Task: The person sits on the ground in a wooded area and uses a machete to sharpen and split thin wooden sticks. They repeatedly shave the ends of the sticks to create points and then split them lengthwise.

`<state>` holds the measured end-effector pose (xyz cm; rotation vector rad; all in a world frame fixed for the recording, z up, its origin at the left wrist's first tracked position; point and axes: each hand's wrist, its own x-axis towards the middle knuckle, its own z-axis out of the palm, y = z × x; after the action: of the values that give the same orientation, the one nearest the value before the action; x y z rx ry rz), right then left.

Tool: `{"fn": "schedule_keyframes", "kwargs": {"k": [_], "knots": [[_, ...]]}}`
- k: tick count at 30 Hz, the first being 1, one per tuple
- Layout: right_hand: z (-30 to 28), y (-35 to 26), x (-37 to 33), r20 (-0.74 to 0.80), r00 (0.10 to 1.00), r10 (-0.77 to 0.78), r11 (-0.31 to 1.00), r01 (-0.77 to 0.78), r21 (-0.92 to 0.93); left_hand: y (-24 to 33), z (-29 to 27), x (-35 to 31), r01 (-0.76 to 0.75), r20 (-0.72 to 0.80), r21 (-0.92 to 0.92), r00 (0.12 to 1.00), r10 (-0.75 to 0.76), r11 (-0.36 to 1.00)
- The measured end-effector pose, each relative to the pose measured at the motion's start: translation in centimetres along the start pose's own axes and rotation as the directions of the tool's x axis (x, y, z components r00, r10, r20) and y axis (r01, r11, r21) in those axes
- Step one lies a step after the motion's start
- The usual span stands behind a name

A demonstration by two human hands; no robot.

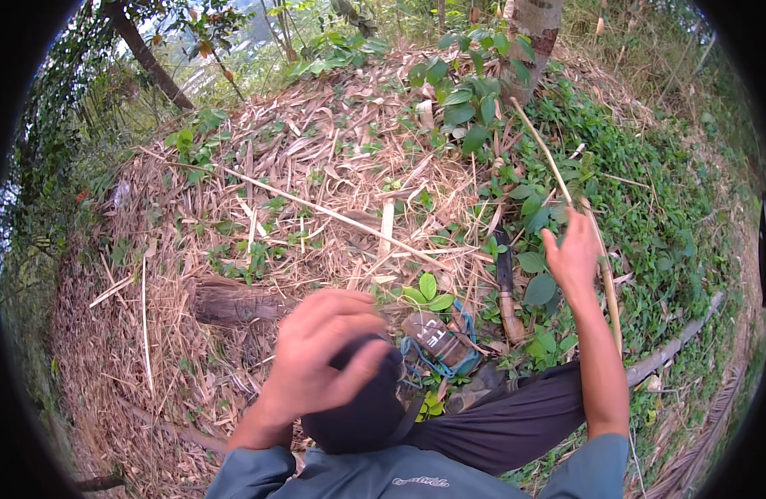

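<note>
My left hand [326,353] is raised over my dark-clad knee [362,399], slightly blurred, with its thumb apart from the fingers and nothing held. My right arm reaches forward. My right hand [576,254] is at a long pale stick [606,287], its thumb spread away from the fingers. I cannot tell whether the fingertips touch the stick. Left of that hand lies a long tool, perhaps a knife, with a dark upper part [504,270] and a brown handle-like end [512,320]. Between my legs rests a brown container [435,334] with blue cord [462,362] around it.
A short weathered log [237,301] lies left of centre. A long thin stick [316,204] crosses the dry leaf litter. Green plants [649,208] cover the right side. A tree trunk [532,46] stands ahead, and a grey branch [678,337] lies at the right.
</note>
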<state>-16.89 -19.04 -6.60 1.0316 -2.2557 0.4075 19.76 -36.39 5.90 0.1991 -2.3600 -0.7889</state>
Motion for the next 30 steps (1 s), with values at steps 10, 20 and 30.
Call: {"fn": "schedule_keyframes", "kwargs": {"k": [10,20,30], "knots": [[21.8,-13.7,-10.7,0.872,0.485,-0.058,0.918,-0.318,0.238,0.9,5.2,1.5,-0.056,0.515,0.251,0.853,-0.084,0.966],[20.9,-9.8,-9.2,0.322,0.943,0.085,0.982,-0.135,0.135,0.2,5.0,1.1,-0.023,0.52,0.157,0.852,-0.063,0.987],[12.6,4.5,-15.0,0.963,0.19,0.191,0.95,-0.283,-0.132,-0.5,3.2,0.8,0.087,0.33,-0.173,0.944,-0.026,0.981]]}}
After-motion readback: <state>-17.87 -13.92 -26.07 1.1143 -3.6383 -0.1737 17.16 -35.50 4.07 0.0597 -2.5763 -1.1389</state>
